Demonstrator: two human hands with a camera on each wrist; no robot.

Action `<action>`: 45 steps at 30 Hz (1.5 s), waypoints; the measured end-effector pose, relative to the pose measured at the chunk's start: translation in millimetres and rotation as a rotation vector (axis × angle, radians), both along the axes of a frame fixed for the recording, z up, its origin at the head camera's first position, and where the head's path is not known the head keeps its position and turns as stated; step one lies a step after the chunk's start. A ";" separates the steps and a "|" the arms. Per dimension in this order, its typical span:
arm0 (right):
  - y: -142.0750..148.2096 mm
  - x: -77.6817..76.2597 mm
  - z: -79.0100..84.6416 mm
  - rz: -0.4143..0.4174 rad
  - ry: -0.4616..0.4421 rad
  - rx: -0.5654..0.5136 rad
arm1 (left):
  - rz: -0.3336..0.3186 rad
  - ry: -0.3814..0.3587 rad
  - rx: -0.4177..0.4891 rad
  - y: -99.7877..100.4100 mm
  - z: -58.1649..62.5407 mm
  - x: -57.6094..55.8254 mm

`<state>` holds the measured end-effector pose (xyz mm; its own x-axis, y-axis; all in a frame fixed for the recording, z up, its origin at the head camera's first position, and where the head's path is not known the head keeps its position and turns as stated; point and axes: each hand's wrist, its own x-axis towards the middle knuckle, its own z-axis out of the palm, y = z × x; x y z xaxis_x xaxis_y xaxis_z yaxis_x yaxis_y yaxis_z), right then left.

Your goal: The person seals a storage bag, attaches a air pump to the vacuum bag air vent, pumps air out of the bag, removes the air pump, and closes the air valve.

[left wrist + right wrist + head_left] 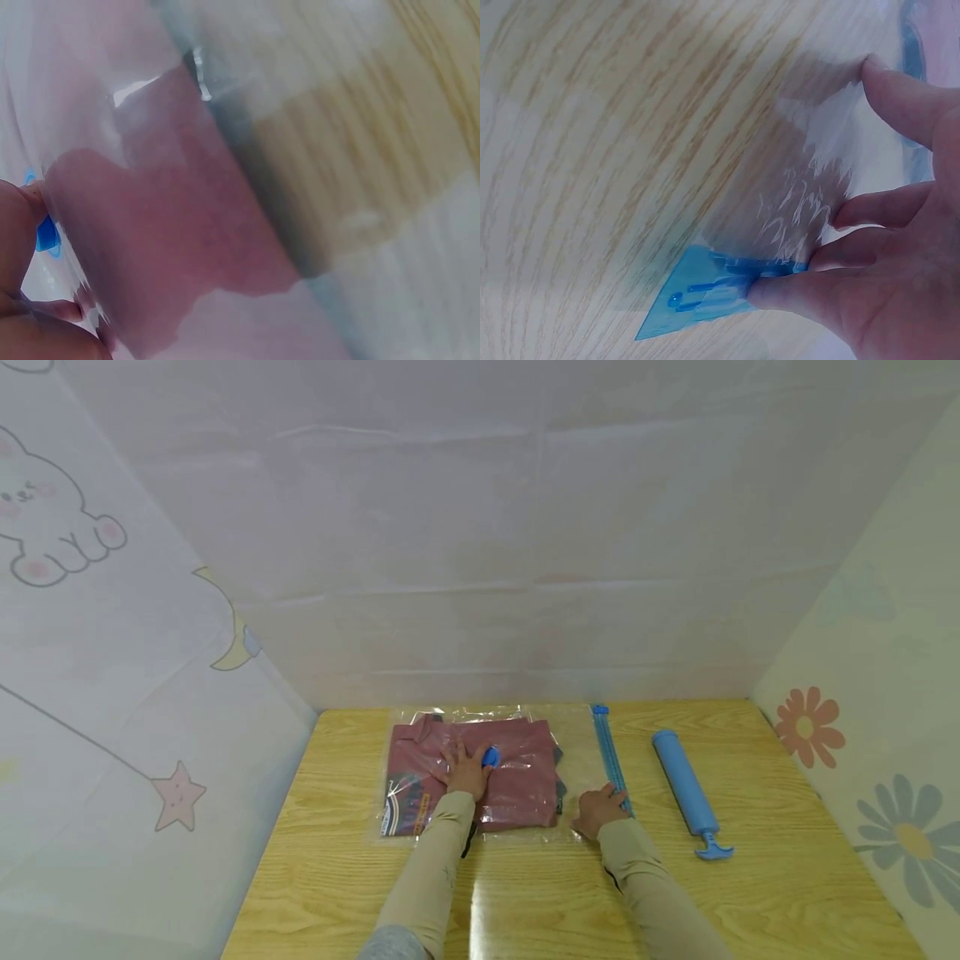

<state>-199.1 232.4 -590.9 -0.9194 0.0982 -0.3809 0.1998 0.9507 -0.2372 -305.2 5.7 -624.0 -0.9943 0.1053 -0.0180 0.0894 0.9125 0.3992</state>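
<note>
A clear vacuum storage bag (573,735) lies flat on the table, with folded dark pink clothing (517,777) inside. My left hand (467,774) rests on the bag's top with fingers spread, right beside its round blue valve (491,757). In the left wrist view the fingers (15,232) show only at the left edge, near the valve. My right hand (598,810) touches the bag's near right corner, fingers spread over the film. One fingertip presses the end of the blue zip strip (712,281). A blue slider (600,710) sits at the strip's far end.
To the right of the bag a blue hand pump (686,785) lies on the wooden table (787,860), its handle toward me. Printed cloth walls (480,568) rise along the back and both sides of the table.
</note>
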 end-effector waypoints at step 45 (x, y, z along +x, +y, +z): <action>-0.6 1.8 -1.8 -0.003 0.018 0.020 | 0.032 0.008 0.062 -0.3 -0.8 -1.6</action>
